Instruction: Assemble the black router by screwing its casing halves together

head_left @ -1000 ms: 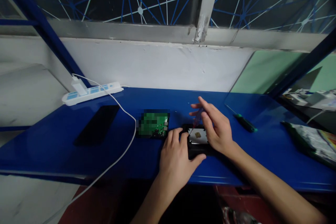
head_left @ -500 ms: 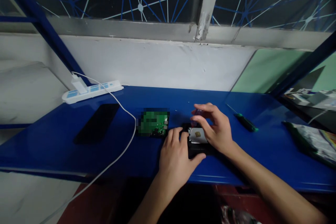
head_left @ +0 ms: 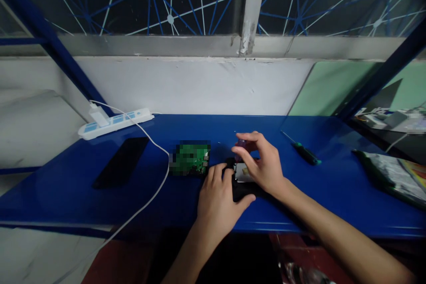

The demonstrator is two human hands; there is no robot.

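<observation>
My right hand [head_left: 264, 162] pinches a short screwdriver with a clear purplish handle [head_left: 242, 144] between thumb and fingers. It stands roughly upright over the far left part of a black device, and its tip is hard to make out. Set in the black device [head_left: 244, 191] is a silver metal plate [head_left: 242, 174], partly covered by my right hand. My left hand [head_left: 218, 199] grips the device's left side, fingertips at the far left corner and thumb along the near side. Just left of these fingers lies a green circuit board [head_left: 191, 157], partly pixelated.
On the blue table [head_left: 269, 217], a green-and-black screwdriver [head_left: 306, 154] lies to the right, near a shiny packet [head_left: 392, 175]. A dark flat slab [head_left: 121, 162] is at left. A white cable [head_left: 155, 193] runs from the power strip [head_left: 116, 122] across the left side.
The whole view has shifted slightly, moving things leftward. My right hand and the purple-handled screwdriver sit a little further left over the device, hiding more of the silver plate. Both grips look the same.
</observation>
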